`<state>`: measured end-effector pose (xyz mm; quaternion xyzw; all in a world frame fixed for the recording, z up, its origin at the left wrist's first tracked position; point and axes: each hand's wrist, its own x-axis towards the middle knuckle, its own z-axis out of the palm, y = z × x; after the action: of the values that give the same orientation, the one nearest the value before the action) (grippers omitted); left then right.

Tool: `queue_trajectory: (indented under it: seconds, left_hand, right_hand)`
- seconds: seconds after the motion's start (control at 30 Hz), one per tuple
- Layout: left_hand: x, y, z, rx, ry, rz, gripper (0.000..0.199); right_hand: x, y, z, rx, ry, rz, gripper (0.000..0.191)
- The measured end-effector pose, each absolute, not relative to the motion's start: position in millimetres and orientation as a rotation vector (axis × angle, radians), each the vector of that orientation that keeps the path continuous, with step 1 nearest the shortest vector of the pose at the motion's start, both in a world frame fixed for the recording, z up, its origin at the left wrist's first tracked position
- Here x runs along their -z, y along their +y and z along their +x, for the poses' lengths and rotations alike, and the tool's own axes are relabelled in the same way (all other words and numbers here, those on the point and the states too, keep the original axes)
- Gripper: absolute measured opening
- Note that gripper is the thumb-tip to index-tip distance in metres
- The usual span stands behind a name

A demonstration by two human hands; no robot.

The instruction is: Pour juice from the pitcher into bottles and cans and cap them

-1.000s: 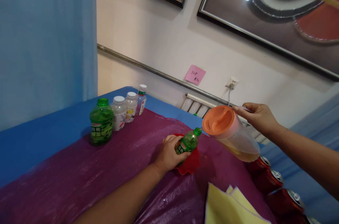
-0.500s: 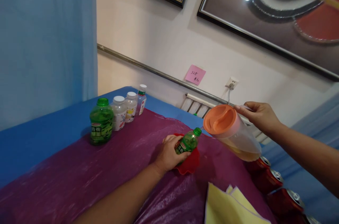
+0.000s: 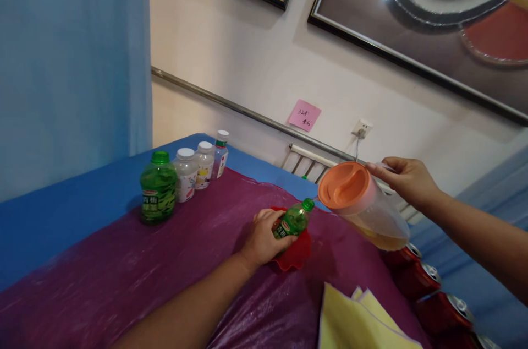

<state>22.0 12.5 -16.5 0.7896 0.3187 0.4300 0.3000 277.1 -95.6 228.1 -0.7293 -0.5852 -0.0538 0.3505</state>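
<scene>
My left hand (image 3: pixel 264 236) is wrapped round a small green bottle (image 3: pixel 295 219), which leans to the right over a red scallop-edged dish (image 3: pixel 300 252). My right hand (image 3: pixel 406 178) grips the handle of a clear pitcher (image 3: pixel 371 217) with an orange lid (image 3: pixel 344 186). The pitcher is tilted to the left, its lid end close to the bottle's green mouth. Some pale brown liquid (image 3: pixel 385 239) lies low in the pitcher. A thin streak shows between lid and bottle mouth; whether liquid is flowing there is hard to make out.
To the left stand a large green bottle (image 3: pixel 159 189), two white-capped bottles (image 3: pixel 187 175) and a slimmer bottle (image 3: pixel 220 156). Yellow cloths (image 3: pixel 358 318) lie in front. Several red cans (image 3: pixel 443 310) line the right edge. A purple plastic sheet (image 3: pixel 173 266) covers part of the blue table (image 3: pixel 49 222).
Both hands, the bottle and the pitcher stay almost where they were. The whole view has shifted very slightly.
</scene>
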Motion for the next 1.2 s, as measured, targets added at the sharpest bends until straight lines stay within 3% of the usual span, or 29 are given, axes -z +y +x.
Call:
queue_trajectory:
  seconds: [1.2]
  left_hand:
    - [15.1,12.1,22.3,-1.143,0.831,2.093,0.059]
  right_hand:
    - [-231.3,-99.8,275.4,0.075,-1.469,-1.937,0.066]
